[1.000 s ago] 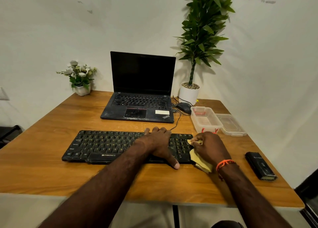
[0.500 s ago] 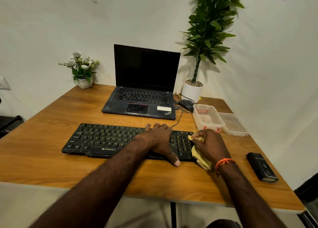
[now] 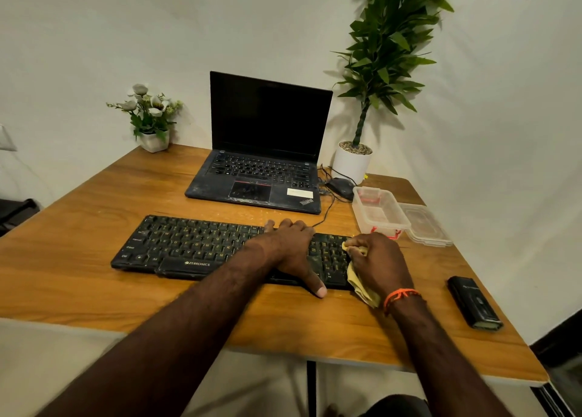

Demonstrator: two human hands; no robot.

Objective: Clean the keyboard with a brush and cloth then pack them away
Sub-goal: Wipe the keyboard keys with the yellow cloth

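Left hand (image 3: 291, 248): lying flat across the right part of the keyboard (image 3: 195, 246), fingers relaxed and spread, thumb reaching the near edge, holding nothing.
Right hand (image 3: 378, 264): fingers curling around the yellow cloth (image 3: 362, 286), pressing it at the keyboard's right end.
Keyboard: sitting on the wooden counter (image 3: 78, 284), in front of the laptop (image 3: 264, 152).
Container (image 3: 379, 212): standing open beyond the right hand, its lid (image 3: 425, 224) lying just beside it.
Brush: not identifiable.
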